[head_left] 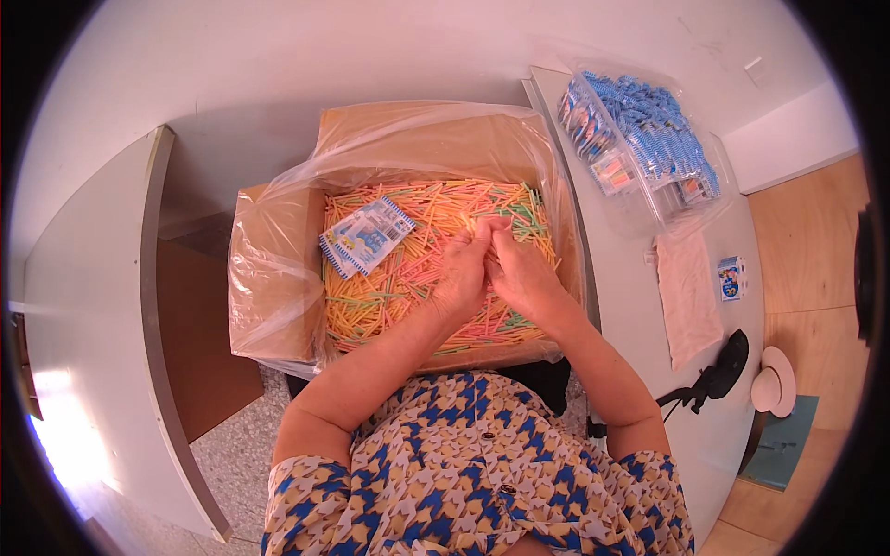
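Observation:
My left hand [463, 271] and my right hand [522, 272] meet over a cardboard box [278, 269] lined with clear plastic. Both are closed, fingers curled and pressed together at the tips; whatever lies in them is hidden. Below them the box holds a deep heap of thin sticks [408, 296] in pink, yellow, orange and green. Their exact kind is too small to tell. Left of my hands, a few flat blue-and-white packets [367, 237] lie overlapping on the heap.
On the grey table at right stands a clear plastic bin [649, 208] with many blue packets. Nearer are a pink cloth [686, 296], a small blue-and-white packet [731, 278] and a black device with a cable [718, 375]. A grey panel edge [153, 278] rises at left.

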`<state>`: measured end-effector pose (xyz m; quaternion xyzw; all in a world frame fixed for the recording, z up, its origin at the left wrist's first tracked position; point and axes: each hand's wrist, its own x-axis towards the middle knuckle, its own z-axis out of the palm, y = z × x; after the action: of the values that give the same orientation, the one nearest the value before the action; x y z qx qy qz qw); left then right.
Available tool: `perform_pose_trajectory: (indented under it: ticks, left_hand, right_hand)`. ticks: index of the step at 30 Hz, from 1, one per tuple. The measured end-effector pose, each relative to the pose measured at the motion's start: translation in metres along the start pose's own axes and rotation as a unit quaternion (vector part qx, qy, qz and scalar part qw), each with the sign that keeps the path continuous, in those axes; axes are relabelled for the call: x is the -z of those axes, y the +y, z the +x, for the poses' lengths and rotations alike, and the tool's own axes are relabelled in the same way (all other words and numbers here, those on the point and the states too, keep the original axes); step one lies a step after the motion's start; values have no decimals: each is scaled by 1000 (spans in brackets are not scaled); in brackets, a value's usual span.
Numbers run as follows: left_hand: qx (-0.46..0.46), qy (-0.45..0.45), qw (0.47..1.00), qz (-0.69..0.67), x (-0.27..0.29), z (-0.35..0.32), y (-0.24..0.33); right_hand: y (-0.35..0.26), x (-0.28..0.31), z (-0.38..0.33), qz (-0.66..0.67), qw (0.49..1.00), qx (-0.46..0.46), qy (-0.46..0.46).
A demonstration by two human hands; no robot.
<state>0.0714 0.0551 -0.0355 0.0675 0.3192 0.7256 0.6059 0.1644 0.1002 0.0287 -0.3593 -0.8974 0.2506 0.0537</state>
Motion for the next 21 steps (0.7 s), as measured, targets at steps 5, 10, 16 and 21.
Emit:
perform_pose_trajectory:
  ticks: [5,10,16,21]
  left_hand:
    - [52,-2,997,-60,22,14,11]
    - [115,-8,990,-86,1,6,7]
    - [121,-38,991,-43,7,8,10]
    - [132,-89,986,-45,20,15,11]
  right_hand:
    - [-8,20,-3,82,994,21,67]
    - [3,0,23,210,957,70,184]
    - [29,-20,32,-95,974,92,186]
    - [21,21,22,287,958,29,-10]
